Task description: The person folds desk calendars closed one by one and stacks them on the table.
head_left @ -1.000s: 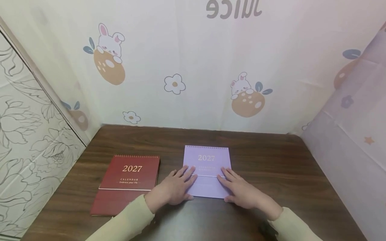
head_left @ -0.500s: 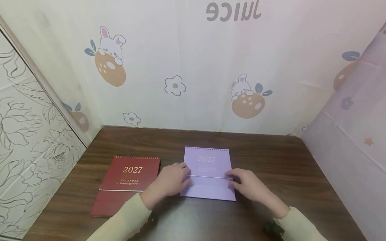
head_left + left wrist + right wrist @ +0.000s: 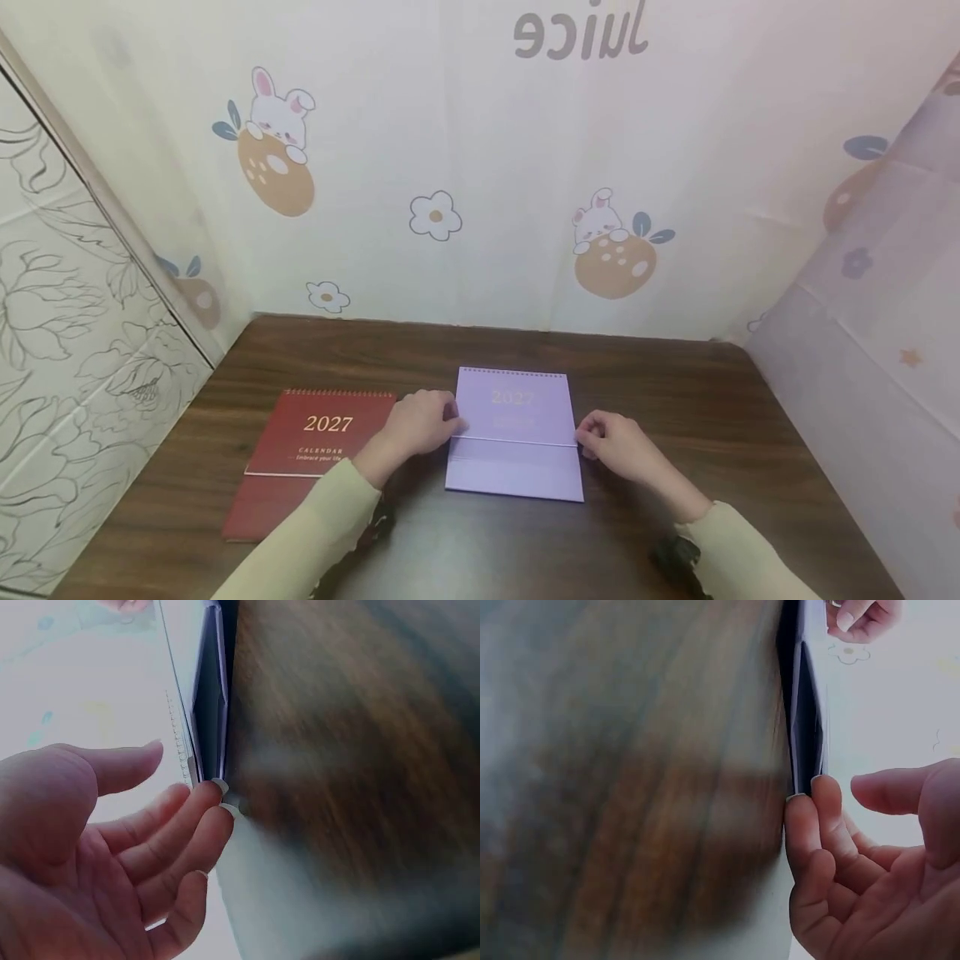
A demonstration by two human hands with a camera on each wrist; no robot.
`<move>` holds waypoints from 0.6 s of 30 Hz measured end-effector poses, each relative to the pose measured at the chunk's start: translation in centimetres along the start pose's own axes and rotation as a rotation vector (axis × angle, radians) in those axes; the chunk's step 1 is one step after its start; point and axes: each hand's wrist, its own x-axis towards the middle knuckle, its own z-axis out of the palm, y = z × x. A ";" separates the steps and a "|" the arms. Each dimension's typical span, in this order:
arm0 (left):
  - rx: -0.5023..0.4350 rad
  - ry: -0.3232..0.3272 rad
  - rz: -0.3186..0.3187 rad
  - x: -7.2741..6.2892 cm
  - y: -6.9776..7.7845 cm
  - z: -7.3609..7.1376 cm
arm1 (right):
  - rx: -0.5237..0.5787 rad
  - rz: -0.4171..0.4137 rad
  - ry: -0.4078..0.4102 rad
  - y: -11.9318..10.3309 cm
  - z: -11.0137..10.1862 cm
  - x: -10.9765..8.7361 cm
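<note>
A purple 2027 desk calendar with a spiral along its far edge lies low on the table, its folded base showing as a narrow gap from the side in both wrist views. My left hand is at its left side; in the left wrist view the bent fingertips meet the calendar's edge while the thumb stays apart. At the opposite side is my right hand, its fingertips right at the edge and its thumb raised away from the fingers. Neither thumb presses on the cover.
To the left lies a red 2027 calendar, partly covered by the left forearm. The dark wooden table ends at a printed curtain behind and at the right. A panel with flower line drawings stands at the left.
Both hands have lifted from lying flat on the purple calendar's cover and moved outward to its left and right sides, fingers bending. The calendar stays in about the same place.
</note>
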 end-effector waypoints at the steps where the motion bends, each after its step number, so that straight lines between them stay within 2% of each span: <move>1: -0.011 0.004 -0.021 0.2 0.0 0.1 | 0.003 0.004 -0.005 0.0 0.0 0.2; 8: -0.049 -0.002 -0.098 0.9 -0.4 0.7 | 0.002 0.020 -0.057 -0.1 0.2 1.0; 18: -0.082 -0.047 -0.088 1.1 -0.2 0.8 | 0.003 0.057 -0.106 -0.3 0.3 0.8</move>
